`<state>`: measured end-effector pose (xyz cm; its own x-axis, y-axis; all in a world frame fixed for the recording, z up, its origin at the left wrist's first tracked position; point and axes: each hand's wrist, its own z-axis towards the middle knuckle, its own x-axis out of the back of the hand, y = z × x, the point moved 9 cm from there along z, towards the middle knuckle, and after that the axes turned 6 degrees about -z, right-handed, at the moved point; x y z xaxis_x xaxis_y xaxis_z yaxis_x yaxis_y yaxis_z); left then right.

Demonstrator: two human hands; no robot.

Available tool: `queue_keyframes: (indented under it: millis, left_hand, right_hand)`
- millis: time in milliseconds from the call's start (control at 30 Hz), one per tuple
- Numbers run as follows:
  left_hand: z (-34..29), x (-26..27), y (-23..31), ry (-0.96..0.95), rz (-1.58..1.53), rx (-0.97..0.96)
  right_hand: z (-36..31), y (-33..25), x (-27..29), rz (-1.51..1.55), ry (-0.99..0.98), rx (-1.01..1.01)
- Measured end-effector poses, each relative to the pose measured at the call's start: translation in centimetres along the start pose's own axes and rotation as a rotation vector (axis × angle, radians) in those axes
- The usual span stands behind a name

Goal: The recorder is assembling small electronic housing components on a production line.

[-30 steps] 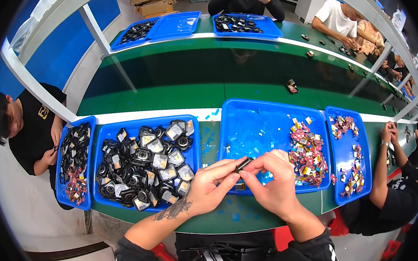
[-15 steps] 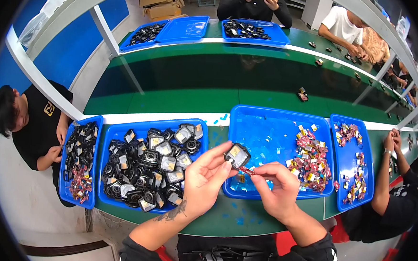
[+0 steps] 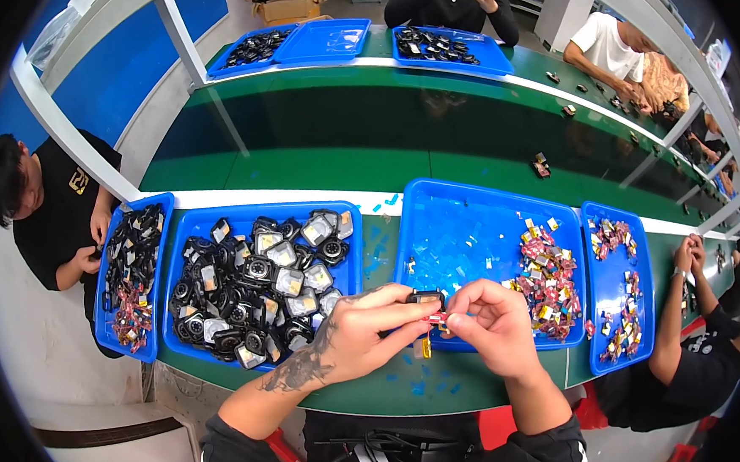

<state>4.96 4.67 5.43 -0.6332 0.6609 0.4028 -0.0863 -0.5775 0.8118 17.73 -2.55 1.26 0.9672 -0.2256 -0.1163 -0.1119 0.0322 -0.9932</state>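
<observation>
My left hand (image 3: 368, 326) grips a black square watch case (image 3: 425, 297), which is turned nearly edge-on. Against it, close to my left fingertips, is a small red circuit board (image 3: 436, 318), with a yellow piece (image 3: 423, 348) hanging below. My right hand (image 3: 499, 330) has thumb and forefinger pinched together at the right end of the board. Both hands are over the near edge of a blue tray (image 3: 446, 227), where a heap of red boards with yellow and white parts (image 3: 549, 280) lies on the right side.
Left of my hands, a second blue tray (image 3: 357, 256) holds many black watch cases (image 3: 256, 288). Narrower blue trays stand at the far left (image 3: 167, 219) and right (image 3: 610, 296). Blue film scraps (image 3: 418, 388) litter the green table. Co-workers sit left, right and opposite; a white frame (image 3: 78, 154) rises at left.
My left hand has turned over, tipping the watch case from face-up to edge-on. My right hand has come closer to it. The view has shifted slightly.
</observation>
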Motion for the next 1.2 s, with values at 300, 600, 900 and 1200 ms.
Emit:
queue_keyframes:
  millis: [300,600,900,1200]
  left_hand:
    - [-1.9,-4.0,-5.6,0.050,-0.892,0.599]
    - [-1.5,-2.2,-4.5,0.195,-0.678,0.330]
    - [-2.1,-2.8,-5.5,0.170,-0.699,0.434]
    - [-2.0,-3.5,-5.5,0.193,-0.821,0.406]
  right_hand:
    - [-0.1,-0.5,0.2,-0.075,0.126,0.108]
    - [-0.3,-0.4,0.3,-0.315,0.193,0.087]
    - [-0.5,-1.4,-0.2,-0.348,0.189,0.238]
    - [-0.2,-1.1,0.9,-0.361,0.282,0.185]
